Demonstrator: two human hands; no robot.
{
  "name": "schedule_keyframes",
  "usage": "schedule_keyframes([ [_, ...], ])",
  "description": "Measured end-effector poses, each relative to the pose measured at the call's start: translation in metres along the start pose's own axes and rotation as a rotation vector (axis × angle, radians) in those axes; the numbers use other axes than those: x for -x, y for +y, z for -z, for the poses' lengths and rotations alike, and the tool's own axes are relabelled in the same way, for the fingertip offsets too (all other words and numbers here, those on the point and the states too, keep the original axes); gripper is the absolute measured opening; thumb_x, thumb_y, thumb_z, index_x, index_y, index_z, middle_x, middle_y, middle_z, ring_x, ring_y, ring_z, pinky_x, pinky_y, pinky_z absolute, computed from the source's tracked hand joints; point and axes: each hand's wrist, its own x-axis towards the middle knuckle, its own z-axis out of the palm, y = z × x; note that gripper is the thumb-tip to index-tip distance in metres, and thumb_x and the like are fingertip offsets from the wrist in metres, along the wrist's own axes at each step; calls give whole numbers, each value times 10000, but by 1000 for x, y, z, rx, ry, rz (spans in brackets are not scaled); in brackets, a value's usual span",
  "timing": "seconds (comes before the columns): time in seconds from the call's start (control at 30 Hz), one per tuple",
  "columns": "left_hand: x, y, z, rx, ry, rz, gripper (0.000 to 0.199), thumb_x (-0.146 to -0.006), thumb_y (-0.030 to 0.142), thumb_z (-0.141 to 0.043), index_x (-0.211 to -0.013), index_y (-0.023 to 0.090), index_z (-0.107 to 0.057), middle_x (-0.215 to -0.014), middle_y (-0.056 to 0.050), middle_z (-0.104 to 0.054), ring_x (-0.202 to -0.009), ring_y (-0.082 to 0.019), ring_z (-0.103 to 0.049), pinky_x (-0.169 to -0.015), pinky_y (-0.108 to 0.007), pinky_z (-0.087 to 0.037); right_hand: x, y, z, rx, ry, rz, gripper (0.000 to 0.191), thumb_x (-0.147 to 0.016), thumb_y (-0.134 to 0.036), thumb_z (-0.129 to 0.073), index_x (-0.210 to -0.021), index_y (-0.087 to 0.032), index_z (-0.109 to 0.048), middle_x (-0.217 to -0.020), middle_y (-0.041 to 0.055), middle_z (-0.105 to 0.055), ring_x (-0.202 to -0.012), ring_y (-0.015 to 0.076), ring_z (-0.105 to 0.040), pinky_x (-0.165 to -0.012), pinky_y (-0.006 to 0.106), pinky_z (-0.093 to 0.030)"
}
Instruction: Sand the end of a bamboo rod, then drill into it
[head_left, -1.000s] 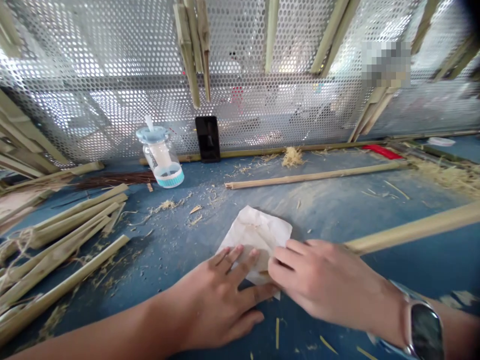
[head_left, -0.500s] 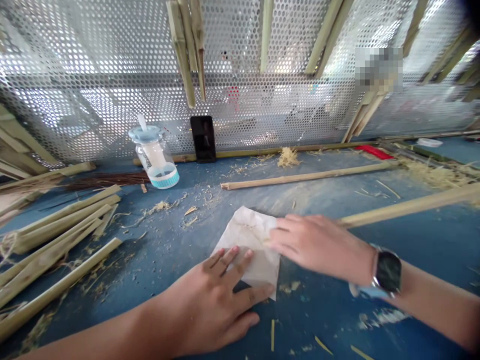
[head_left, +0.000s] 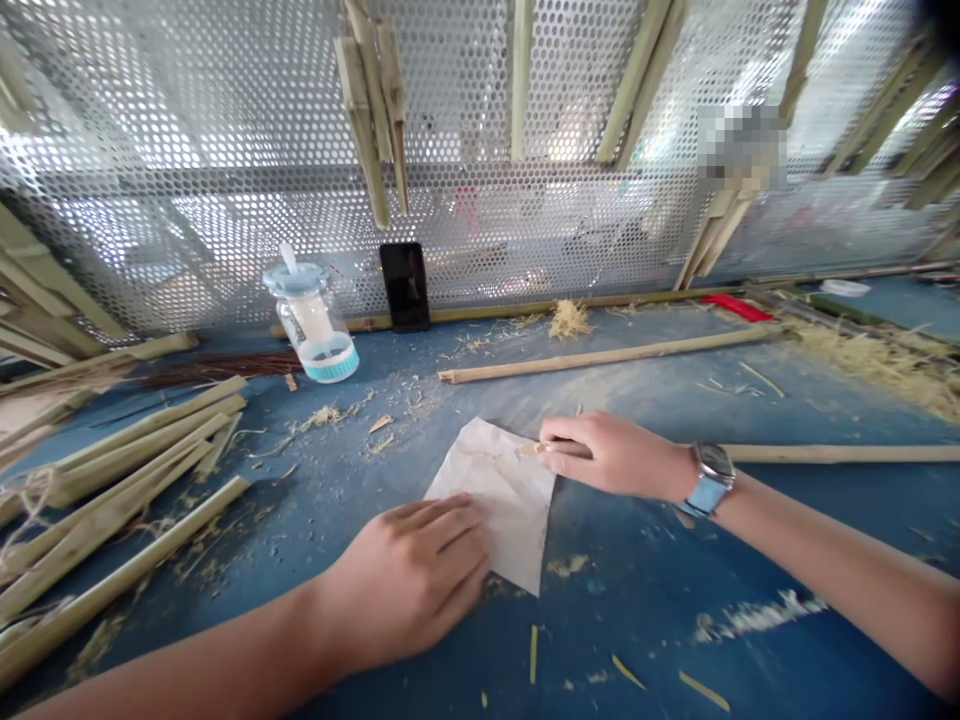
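Behind the crumpled paper [head_left: 491, 505] stand a lidded jar [head_left: 310, 325] of something white and a phone [head_left: 405, 287]; the left hand [head_left: 401, 575] lies open on the paper — the right hand [head_left: 611, 455] pinches a bamboo sliver [head_left: 529, 450].

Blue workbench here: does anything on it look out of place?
The clear drinking bottle with a blue lid looks out of place: a drink standing among loose bamboo shavings on the workbench, next to a black phone propped upright.

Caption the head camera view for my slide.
Left hand pressing creased paper on a blue workbench, right hand gripping a bamboo strip.
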Motion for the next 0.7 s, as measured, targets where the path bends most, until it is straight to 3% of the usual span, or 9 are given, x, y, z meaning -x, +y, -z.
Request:
schedule_keyframes([
  [0.1,-4,-10,1,129,7,141,251,-1013,222,-403,-1083,165,-637,-1004,-61,-720,-919,-170,-706,-805,-279,-574,4,-5,-4,144,80,107,146,-931,-302,-509,-960,-176,-575,-852,33,-664,-701,154,-576,-594,265,-323],
  [0.17,-10,-16,4,242,6,303,262,-1024,270,-386,-1056,179,-629,-970,-48,-699,-865,-164,-681,-765,-283,-544,8,-13,-7,239,162,230,130,-937,-238,-485,-981,-168,-587,-924,58,-671,-781,169,-589,-618,273,-340],
  [0.23,-19,-17,8,350,9,431,273,-1020,333,-394,-1038,180,-619,-957,-45,-680,-880,-179,-650,-772,-303,-512,12,-23,-9,311,240,354,136,-945,-197,-463,-958,-170,-596,-899,55,-660,-797,167,-570,-615,273,-341],
  [0.3,-28,-12,11,432,-18,466,304,-1011,397,-405,-994,179,-616,-894,-28,-670,-825,-170,-631,-724,-283,-494,17,-33,-9,365,306,424,139,-953,-193,-461,-953,-176,-599,-843,42,-640,-774,164,-539,-590,273,-326],
  [0.47,-45,8,14,644,-171,527,393,-1034,363,-351,-770,179,-577,-712,23,-637,-643,-106,-584,-615,-208,-450,21,-42,-10,414,345,453,152,-975,-226,-456,-969,-194,-605,-820,29,-627,-779,166,-521,-577,278,-318],
  [0.7,-39,1,18,576,-190,553,305,-1016,307,-380,-863,192,-618,-776,17,-647,-692,-127,-593,-652,-234,-455,11,-26,-17,337,305,367,223,-961,-339,-502,-871,-165,-609,-777,23,-677,-658,144,-574,-560,285,-298],
])
